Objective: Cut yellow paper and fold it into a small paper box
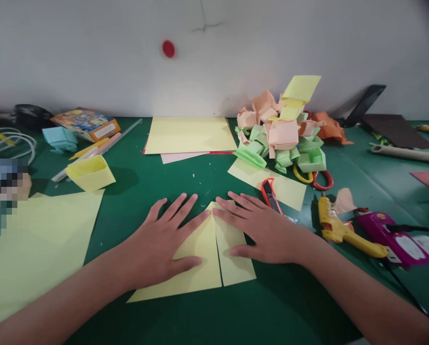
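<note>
My left hand [164, 244] lies flat with its fingers spread on a larger piece of pale yellow paper [200, 268]. On a narrower yellow piece [236, 268] beside it rests my right hand [261, 227], palm down, fingers stretched out. A thin dark gap runs between the two pieces and narrows toward the index fingertips, which almost meet at the far end. Just beyond my right hand lies an orange and black utility knife [271, 194], its lower end partly hidden. A yellow paper strip [289, 187] is under the knife's far side.
Folded paper pieces [281, 134] are heaped near the wall, with scissors handles [322, 180] beside them. A yellow glue gun [338, 225] and a purple power strip [394, 239] sit right. Left are a large yellow sheet [45, 239] and a folded yellow box [92, 173]. Yellow sheets [191, 135] lie at back.
</note>
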`<action>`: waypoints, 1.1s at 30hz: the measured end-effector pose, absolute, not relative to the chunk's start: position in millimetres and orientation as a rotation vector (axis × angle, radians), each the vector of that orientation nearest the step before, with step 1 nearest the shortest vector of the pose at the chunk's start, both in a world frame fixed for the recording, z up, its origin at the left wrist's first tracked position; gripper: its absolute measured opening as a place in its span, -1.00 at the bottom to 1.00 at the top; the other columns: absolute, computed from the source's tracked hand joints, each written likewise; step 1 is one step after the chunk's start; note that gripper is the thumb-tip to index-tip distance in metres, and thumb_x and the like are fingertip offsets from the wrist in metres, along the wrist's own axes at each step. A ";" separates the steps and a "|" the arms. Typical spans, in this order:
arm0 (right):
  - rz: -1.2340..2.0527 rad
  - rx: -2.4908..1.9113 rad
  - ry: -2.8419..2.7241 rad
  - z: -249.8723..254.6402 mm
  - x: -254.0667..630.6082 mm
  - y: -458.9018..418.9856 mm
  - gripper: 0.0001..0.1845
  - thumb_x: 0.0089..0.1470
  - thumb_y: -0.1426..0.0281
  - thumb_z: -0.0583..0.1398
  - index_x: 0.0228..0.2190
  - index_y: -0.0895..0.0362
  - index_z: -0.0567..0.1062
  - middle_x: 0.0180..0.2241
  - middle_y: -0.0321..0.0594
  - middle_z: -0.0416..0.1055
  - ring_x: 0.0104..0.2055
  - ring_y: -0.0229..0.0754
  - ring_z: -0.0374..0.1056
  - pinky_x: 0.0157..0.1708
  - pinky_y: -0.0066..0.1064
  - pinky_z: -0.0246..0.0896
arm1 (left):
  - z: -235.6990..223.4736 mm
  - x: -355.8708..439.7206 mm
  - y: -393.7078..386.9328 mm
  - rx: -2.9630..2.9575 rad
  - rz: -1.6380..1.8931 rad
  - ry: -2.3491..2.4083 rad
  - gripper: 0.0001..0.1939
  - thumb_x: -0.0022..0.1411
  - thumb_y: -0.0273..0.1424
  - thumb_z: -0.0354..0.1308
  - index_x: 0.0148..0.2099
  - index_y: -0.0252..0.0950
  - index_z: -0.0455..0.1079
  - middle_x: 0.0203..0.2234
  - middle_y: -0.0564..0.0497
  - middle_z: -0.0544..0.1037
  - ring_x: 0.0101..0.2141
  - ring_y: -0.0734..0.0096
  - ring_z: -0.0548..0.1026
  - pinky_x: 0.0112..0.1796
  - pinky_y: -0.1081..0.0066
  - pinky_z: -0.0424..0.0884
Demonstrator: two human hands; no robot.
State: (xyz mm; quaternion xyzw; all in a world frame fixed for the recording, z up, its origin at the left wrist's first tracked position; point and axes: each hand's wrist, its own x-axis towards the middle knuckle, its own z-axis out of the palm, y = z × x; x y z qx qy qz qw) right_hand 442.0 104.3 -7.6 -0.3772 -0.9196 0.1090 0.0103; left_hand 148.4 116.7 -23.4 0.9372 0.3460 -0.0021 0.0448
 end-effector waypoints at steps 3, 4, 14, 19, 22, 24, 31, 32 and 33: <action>0.220 -1.191 -2.794 -5.7 438.2 101.1 -0.26 0.38 -0.04 -0.06 0.35 0.18 0.22 0.42 -0.11 0.03 0.47 0.09 -0.09 0.40 0.07 -0.09 | -22.1 148.9 116.2 2.848 -0.012 1.065 -0.17 0.35 0.21 -0.13 0.51 0.06 -0.24 0.48 -0.10 -0.12 0.41 -0.20 -0.03 0.28 -0.19 -0.15; 0.190 -1.206 -2.774 -6.2 436.6 100.1 -0.28 0.40 -0.01 -0.08 0.34 0.20 0.24 0.41 -0.09 0.06 0.46 0.07 -0.07 0.41 0.05 -0.10 | -21.0 149.7 115.6 2.840 -0.019 1.072 -0.17 0.35 0.22 -0.13 0.51 0.05 -0.22 0.48 -0.10 -0.12 0.41 -0.20 -0.03 0.28 -0.20 -0.15; 0.144 -1.293 -2.865 -22.0 426.9 94.1 -0.13 0.37 -0.10 -0.14 0.42 0.25 -0.04 0.47 -0.02 -0.23 0.50 0.17 -0.29 0.41 0.17 -0.17 | -27.3 174.5 106.3 2.894 0.120 1.160 -0.22 0.46 0.10 -0.30 0.50 -0.28 -0.07 0.44 -0.16 0.08 0.41 -0.08 -0.02 0.32 -0.14 -0.14; 0.174 -1.271 -2.845 -21.9 431.3 95.3 -0.12 0.35 -0.12 -0.13 0.44 0.18 -0.09 0.47 -0.06 -0.17 0.50 0.20 -0.29 0.39 0.23 -0.18 | -29.8 175.4 106.1 2.920 0.109 1.161 -0.22 0.46 0.08 -0.24 0.52 -0.25 -0.15 0.45 -0.13 0.04 0.41 -0.13 -0.02 0.30 -0.16 -0.06; 0.185 -1.290 -2.853 -21.2 432.0 95.8 -0.12 0.35 -0.13 -0.15 0.43 0.18 -0.06 0.47 -0.07 -0.19 0.49 0.22 -0.28 0.39 0.25 -0.20 | -29.2 175.1 106.0 2.915 0.132 1.159 -0.23 0.46 0.07 -0.22 0.52 -0.23 -0.17 0.44 -0.12 0.07 0.41 -0.15 0.00 0.30 -0.17 -0.03; 0.189 -1.298 -2.871 -20.6 432.0 96.0 -0.11 0.35 -0.13 -0.16 0.43 0.21 -0.06 0.47 -0.08 -0.22 0.49 0.23 -0.29 0.39 0.26 -0.20 | -28.9 175.2 106.0 2.909 0.127 1.164 -0.23 0.46 0.07 -0.22 0.52 -0.22 -0.18 0.44 -0.12 0.06 0.41 -0.14 0.00 0.31 -0.17 -0.03; 0.227 -1.283 -2.876 -21.7 434.0 97.5 -0.10 0.33 -0.16 -0.19 0.43 0.18 -0.07 0.47 -0.10 -0.23 0.49 0.24 -0.28 0.38 0.28 -0.21 | -26.9 175.8 106.5 2.902 0.089 1.165 -0.22 0.45 0.09 -0.24 0.52 -0.24 -0.15 0.45 -0.12 0.04 0.41 -0.14 -0.01 0.30 -0.16 -0.03; 0.228 -1.279 -2.871 -22.4 434.4 97.7 -0.10 0.33 -0.17 -0.18 0.43 0.16 -0.07 0.47 -0.11 -0.23 0.49 0.24 -0.28 0.38 0.28 -0.22 | -26.9 175.7 106.6 2.905 0.090 1.164 -0.22 0.45 0.09 -0.25 0.51 -0.25 -0.13 0.45 -0.13 0.04 0.41 -0.14 -0.01 0.31 -0.16 -0.03; 0.226 -1.274 -2.864 -23.2 434.8 97.9 -0.10 0.33 -0.16 -0.17 0.44 0.15 -0.08 0.47 -0.11 -0.22 0.49 0.23 -0.28 0.38 0.27 -0.22 | -27.0 175.5 106.7 2.908 0.089 1.164 -0.21 0.45 0.10 -0.25 0.51 -0.26 -0.12 0.45 -0.13 0.03 0.41 -0.13 -0.01 0.30 -0.16 -0.04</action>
